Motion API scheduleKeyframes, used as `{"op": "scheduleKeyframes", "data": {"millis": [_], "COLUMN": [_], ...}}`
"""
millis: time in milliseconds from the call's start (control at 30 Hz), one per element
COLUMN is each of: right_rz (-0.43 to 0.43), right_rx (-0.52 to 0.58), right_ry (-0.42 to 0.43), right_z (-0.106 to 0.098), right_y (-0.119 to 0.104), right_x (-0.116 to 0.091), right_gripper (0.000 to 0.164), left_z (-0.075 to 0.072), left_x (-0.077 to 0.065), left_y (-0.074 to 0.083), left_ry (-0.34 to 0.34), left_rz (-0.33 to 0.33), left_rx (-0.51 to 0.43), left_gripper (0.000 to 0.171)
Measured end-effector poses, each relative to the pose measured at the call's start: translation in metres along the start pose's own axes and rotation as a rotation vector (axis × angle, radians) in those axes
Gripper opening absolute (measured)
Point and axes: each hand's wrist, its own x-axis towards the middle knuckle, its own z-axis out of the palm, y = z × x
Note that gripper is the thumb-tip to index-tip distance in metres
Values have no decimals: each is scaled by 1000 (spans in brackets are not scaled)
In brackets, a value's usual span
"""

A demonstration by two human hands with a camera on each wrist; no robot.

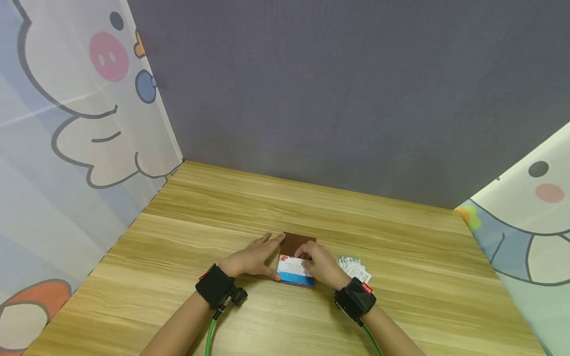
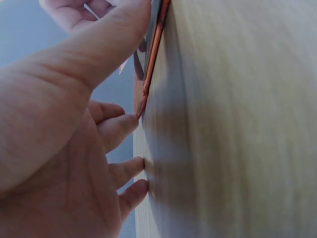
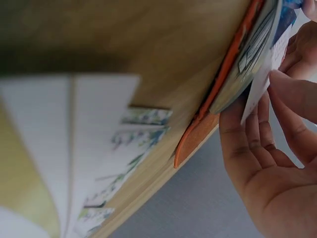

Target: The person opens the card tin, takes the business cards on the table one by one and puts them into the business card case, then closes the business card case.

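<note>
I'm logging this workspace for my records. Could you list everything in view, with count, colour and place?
Open, flat card holder: one, brown with orange edges, on the table.
White printed rectangular card: one, white with red corner print, over the holder.
Bright strip: one, blue, at the holder's near end.
Fanned printed cards: several, exact count unclear, white with green print, right of the holder.
Wood-grain table: one, yellow-brown, beneath these.
Plain panel: one, dark grey, behind the table.
Cartoon-printed sheets: two, mostly white and blue, both sides.
Wristbands: two, black, one per wrist.
Cables: two, green, below the wristbands.
Left hand: one, bare, touching the holder.
Right hand: one, bare, pinching the card.
</note>
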Motion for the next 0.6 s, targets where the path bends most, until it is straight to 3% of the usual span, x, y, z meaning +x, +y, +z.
{"op": "scheduleKeyframes", "data": {"millis": [600], "right_rz": [-21], "right_rx": [-39], "right_ry": [-19], "right_z": [0], "right_y": [-3], "right_x": [-8], "right_gripper": [19], "left_z": [0], "left_x": [0], "left_y": [0], "left_ry": [-1], "left_rz": [3], "left_rx": [-8], "left_gripper": [102]}}
